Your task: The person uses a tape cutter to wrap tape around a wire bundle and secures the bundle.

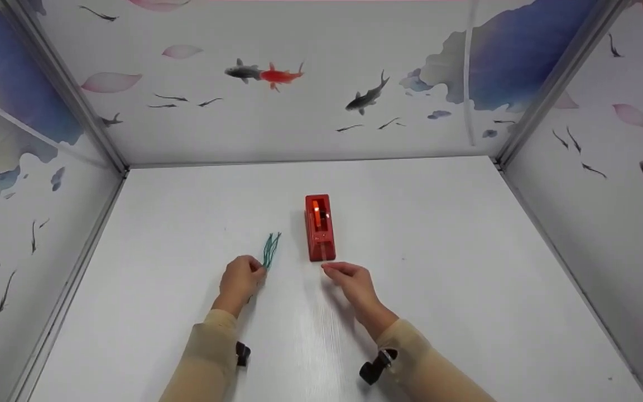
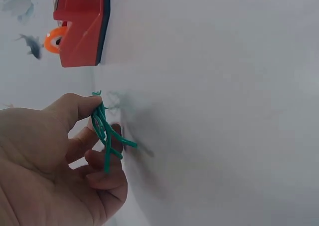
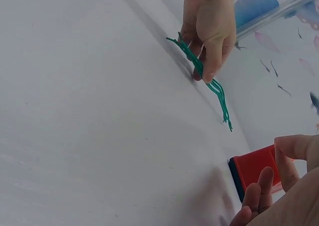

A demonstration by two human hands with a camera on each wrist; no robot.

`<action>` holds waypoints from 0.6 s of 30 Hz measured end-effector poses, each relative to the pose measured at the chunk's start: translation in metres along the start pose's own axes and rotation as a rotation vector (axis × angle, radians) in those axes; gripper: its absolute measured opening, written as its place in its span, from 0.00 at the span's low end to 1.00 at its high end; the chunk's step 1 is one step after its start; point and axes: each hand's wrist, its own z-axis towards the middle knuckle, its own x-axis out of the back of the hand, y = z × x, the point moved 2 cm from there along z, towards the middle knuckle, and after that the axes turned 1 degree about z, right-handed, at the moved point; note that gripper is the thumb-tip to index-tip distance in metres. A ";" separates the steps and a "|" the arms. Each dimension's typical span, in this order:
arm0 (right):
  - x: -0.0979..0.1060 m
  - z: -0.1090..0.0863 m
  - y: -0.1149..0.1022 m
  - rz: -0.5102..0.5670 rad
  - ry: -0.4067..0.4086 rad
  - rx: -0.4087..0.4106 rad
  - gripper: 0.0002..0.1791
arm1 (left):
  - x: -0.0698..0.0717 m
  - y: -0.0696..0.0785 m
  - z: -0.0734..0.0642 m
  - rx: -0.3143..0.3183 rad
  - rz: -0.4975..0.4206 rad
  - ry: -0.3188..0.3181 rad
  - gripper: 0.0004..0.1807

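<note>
My left hand (image 1: 241,281) pinches a bundle of thin green wires (image 1: 270,249) between thumb and fingers, left of the tape dispenser. In the left wrist view, cut ends of the green wires (image 2: 107,146) stick out past the fingers. The red tape dispenser (image 1: 311,234) stands in the middle of the table, an orange roll core (image 1: 316,213) showing inside it. At its near end, my right hand (image 1: 358,285) has thumb and forefinger pinched on the end of a clear tape strip (image 1: 324,250). The right wrist view shows the dispenser (image 3: 251,168) partly hidden behind that hand.
The white table (image 1: 438,268) is bounded by a back panel (image 1: 310,128) and side panels printed with fish and petals. A dark camera (image 1: 377,365) is strapped at the right wrist, another (image 1: 243,354) at the left.
</note>
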 end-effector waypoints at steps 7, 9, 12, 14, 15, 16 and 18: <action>0.000 0.001 0.000 -0.004 0.000 -0.007 0.12 | 0.000 -0.009 0.005 0.016 -0.166 0.046 0.08; 0.001 0.001 -0.001 -0.008 -0.005 -0.008 0.13 | 0.002 -0.010 0.005 0.006 -0.216 0.066 0.08; 0.001 0.001 -0.001 -0.021 -0.002 -0.020 0.14 | 0.005 -0.012 0.005 -0.018 -0.271 0.088 0.09; 0.001 0.001 -0.002 -0.015 0.001 -0.029 0.14 | 0.008 -0.013 0.004 -0.042 -0.288 0.094 0.09; 0.001 0.001 -0.002 -0.012 0.003 -0.035 0.14 | 0.009 -0.014 0.003 -0.047 -0.291 0.089 0.09; 0.001 0.001 -0.003 -0.007 0.003 -0.041 0.15 | 0.010 -0.014 0.003 -0.050 -0.289 0.078 0.09; 0.001 0.002 -0.006 0.006 0.002 -0.045 0.15 | 0.012 -0.016 0.001 -0.056 -0.271 0.045 0.08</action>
